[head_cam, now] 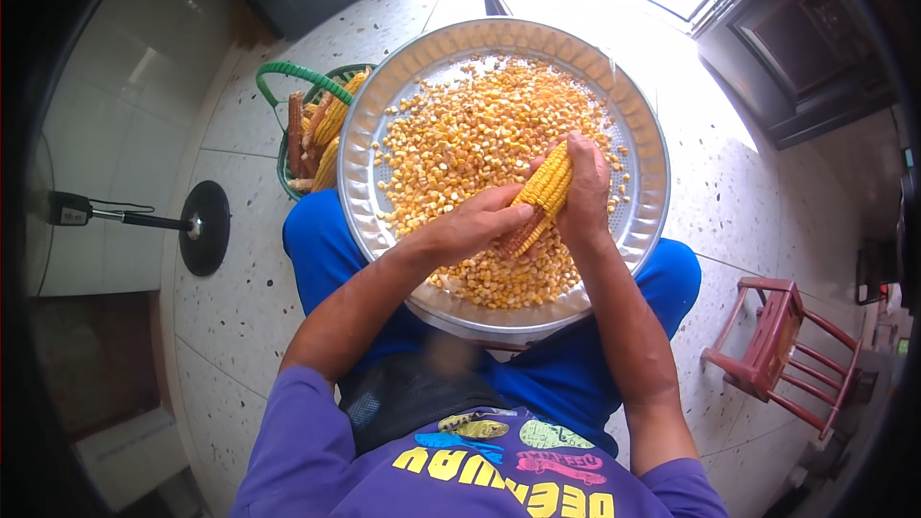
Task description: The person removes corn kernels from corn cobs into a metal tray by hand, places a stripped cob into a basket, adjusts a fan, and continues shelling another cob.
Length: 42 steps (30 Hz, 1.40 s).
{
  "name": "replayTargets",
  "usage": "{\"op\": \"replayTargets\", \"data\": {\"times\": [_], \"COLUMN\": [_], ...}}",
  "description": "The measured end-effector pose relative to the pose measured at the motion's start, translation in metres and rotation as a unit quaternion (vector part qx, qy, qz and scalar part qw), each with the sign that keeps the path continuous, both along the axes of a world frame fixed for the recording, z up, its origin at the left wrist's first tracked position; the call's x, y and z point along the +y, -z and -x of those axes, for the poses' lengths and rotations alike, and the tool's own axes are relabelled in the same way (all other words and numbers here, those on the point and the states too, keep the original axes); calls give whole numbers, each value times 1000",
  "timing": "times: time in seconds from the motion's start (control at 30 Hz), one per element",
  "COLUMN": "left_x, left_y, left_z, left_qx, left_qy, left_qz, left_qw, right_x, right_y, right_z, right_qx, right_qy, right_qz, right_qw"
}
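Observation:
A partly shelled ear of dried yellow corn (548,183) is held at a slant over a wide, round metal tray (357,219). My left hand (471,221) grips its lower end, the thumb lying on the bared reddish cob. Around the upper right side of the ear, my right hand (584,176) is closed, its fingers partly hidden behind the corn. Loose corn kernels (460,158) cover much of the tray's perforated bottom, heaped below and left of both hands. The tray rests over my knees.
At the tray's left stands a basket with a green handle (288,70), holding corn ears and bare cobs (295,133). Farther left is a black round stand base (204,228). A small red wooden chair (770,338) stands at right. Dark doors (799,50) flank the bright doorway.

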State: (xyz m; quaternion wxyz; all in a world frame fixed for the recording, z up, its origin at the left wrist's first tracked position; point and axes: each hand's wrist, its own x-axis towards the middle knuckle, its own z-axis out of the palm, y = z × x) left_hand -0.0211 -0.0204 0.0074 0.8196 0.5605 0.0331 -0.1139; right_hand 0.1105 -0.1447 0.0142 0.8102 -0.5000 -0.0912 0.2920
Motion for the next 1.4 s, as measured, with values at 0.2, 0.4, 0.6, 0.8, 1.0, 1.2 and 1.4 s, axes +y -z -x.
{"op": "replayTargets", "data": {"times": [0.2,0.4,0.6,0.8,1.0,1.2,1.4], "left_x": [-10,-16,-1,0,-13,-10,-15], "left_y": [-10,-22,-6,4,2,9,9], "left_z": [-2,-2,-4,-6,-7,-6,-11], "left_qx": [-28,-93,-127,54,67,67,67], "left_qy": [-119,-153,-131,-108,-39,-5,-16], "left_qz": [-211,-350,-323,75,239,268,266], "left_qw": [970,919,929,990,968,961,962], "right_x": [6,6,4,4,6,8,8], "right_y": [4,6,2,-6,-6,0,16], "right_z": [4,2,-1,-3,-2,-2,-9], "right_qx": [-4,-23,-17,40,39,37,44], "right_qy": [48,67,46,21,0,1,31], "right_qz": [21,67,62,-25,-64,-73,-43], "right_qw": [999,995,997,999,997,997,998]}}
